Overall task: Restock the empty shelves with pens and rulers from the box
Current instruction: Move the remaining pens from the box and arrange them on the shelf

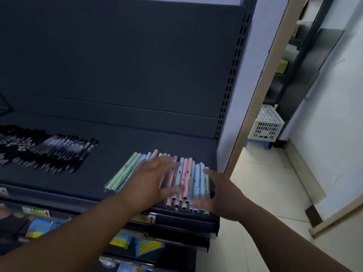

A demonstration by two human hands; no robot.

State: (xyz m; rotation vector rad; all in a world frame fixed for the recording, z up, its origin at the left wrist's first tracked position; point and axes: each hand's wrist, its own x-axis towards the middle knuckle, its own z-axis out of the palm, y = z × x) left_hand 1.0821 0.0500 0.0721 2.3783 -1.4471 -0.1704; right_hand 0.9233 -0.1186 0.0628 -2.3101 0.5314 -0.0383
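Pastel pens in green, blue and pink lie in clear sleeves on the right part of the dark shelf. My left hand lies flat over the middle of the pile with fingers spread. My right hand is open at the pile's right edge, fingers straight against the outer pens. Black pens lie in a fanned row at the shelf's left. The box and rulers are out of view.
Lower shelves below hold blue and yellow packets. The shelf unit's perforated upright stands at the right. Tiled floor opens to the right, with a white basket on a blue stool by the wall.
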